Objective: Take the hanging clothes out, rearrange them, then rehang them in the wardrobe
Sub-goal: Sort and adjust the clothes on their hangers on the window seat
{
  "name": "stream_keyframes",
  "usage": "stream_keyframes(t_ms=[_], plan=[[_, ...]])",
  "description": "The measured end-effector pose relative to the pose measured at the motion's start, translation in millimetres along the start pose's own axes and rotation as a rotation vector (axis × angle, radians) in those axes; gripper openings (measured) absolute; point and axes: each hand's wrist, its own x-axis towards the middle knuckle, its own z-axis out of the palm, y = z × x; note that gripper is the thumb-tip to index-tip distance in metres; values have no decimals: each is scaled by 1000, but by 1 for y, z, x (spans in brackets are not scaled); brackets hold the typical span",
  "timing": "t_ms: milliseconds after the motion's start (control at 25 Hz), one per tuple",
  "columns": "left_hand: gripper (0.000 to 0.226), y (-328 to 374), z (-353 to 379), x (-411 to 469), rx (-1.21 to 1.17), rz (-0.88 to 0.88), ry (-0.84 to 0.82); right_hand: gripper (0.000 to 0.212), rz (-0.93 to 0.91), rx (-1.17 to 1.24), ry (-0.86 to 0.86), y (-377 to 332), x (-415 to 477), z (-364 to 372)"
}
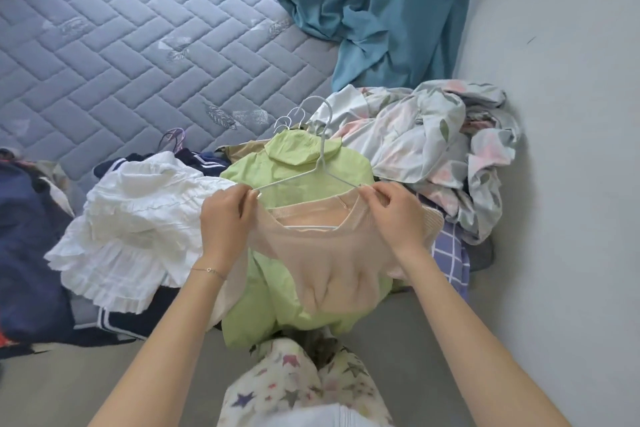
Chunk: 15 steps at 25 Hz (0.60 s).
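Observation:
A sheer peach top (322,263) hangs on a white wire hanger (323,149) that I hold up over the bed. My left hand (225,215) pinches the top's left shoulder at the hanger's end. My right hand (394,208) pinches the right shoulder at the other end. Under it lies a light green hooded jacket (298,166) on another white hanger, with more hanger hooks (289,120) showing behind its hood. A white ruffled dress (131,225) lies to the left, over a navy garment with white stripes (117,321).
A grey quilted mattress (138,45) fills the back. Teal curtains (377,3) hang at the back right. A crumpled floral sheet (433,146) is heaped against the white wall (571,114). Dark blue clothes (24,253) lie at the left edge. A purple hanger (173,137) pokes out.

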Motion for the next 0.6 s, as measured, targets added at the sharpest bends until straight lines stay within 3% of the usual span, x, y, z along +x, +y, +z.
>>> stream_keyframes(t_ms=[360, 600], plan=[[23, -143, 162, 134, 69, -64, 53, 30, -23, -43, -104, 88, 169, 185], [14, -203, 247, 167, 64, -11, 33, 21, -114, -146, -144, 138, 208, 271]])
